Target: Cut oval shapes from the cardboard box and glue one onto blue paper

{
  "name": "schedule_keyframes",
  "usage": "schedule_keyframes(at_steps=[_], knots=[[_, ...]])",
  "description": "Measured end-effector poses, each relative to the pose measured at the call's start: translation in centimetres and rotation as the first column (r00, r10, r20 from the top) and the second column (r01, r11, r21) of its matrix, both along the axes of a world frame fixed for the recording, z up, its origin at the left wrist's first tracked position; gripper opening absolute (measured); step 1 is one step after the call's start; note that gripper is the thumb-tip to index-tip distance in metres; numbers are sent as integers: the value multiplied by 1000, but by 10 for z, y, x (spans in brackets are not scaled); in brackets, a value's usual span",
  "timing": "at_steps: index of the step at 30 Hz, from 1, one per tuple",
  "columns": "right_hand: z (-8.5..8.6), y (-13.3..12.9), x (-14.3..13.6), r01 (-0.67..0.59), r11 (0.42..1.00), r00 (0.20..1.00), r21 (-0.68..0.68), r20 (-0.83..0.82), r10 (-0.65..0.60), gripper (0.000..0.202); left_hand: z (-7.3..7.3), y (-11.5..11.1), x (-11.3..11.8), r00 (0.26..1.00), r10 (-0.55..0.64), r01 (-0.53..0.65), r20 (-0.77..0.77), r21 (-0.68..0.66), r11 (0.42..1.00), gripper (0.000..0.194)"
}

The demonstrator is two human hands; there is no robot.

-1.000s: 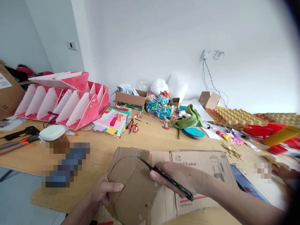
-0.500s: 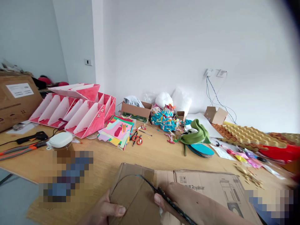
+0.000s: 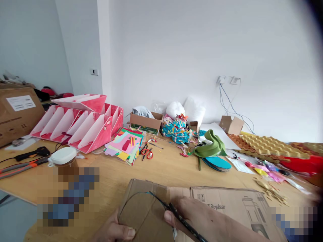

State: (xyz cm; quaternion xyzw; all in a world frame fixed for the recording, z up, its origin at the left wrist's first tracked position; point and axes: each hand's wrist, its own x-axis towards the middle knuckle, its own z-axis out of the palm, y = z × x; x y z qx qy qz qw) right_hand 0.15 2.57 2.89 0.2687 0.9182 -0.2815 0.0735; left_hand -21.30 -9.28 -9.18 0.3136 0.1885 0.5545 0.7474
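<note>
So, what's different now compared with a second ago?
The view has tilted up, so the bare left hand, bare right hand and flat brown cardboard sit lower in the picture. Nothing was visibly taken up or let go: the left hand still grips the cardboard, the right hand the slim black tool.

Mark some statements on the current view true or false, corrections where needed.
1. The right hand holds a black tool. True.
2. The left hand is on the green cloth. False: the left hand grips the brown cardboard; the green cloth lies farther back on the table.
3. The coloured paper lies to the left of the green cloth. True.
4. The jar has no lid. False: a white lid sits on the jar.
5. The yellow egg trays are on the right side of the table. True.
</note>
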Motion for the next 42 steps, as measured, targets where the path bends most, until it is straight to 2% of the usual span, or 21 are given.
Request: schedule_keyframes(at_steps=[3,6,9,12,14,16,20,24,27,31,33,38,42], knots=[[4,1,0,-47,999,999,-3,-4,47,56,-11,-1,-1,1000,23,-23,17,-8,1000,72],[24,1,-6,-128,992,991,-7,47,128,58,-17,-2,-1,997,69,-69,26,-16,998,70],[47,-1,-17,-160,987,978,-2,136,159,61,-12,-3,1,999,30,-29,23,-19,999,72],[59,-1,-26,-86,996,951,-32,296,92,71,-5,-2,2,1000,-6,6,2,-19,1000,75],[59,1,-28,-33,996,938,-80,341,58,76,-3,-1,2,1000,3,-4,-17,-28,1000,76],[54,3,-27,-41,995,947,-93,313,68,78,-3,0,2,1000,21,-21,-15,-26,999,77],[33,8,-21,-141,989,979,53,155,132,70,0,1,4,999,37,-37,15,2,999,76],[20,12,-19,-175,979,980,105,118,163,64,7,1,2,999,36,-36,16,30,999,76],[28,13,-23,-201,974,971,101,155,184,66,10,1,0,1000,-6,6,-6,28,1000,79],[53,15,-38,-110,986,903,-128,401,153,67,11,1,3,1000,-4,4,6,-4,1000,83],[61,16,-47,-93,979,866,-181,470,169,66,14,0,5,1000,2,-2,2,-26,1000,84],[66,21,-56,-81,973,865,-217,470,177,62,27,1,4,1000,6,-7,-24,-32,999,88],[70,22,-51,-58,968,875,-243,455,167,63,23,4,1,1000,-28,28,-13,-33,999,88]])
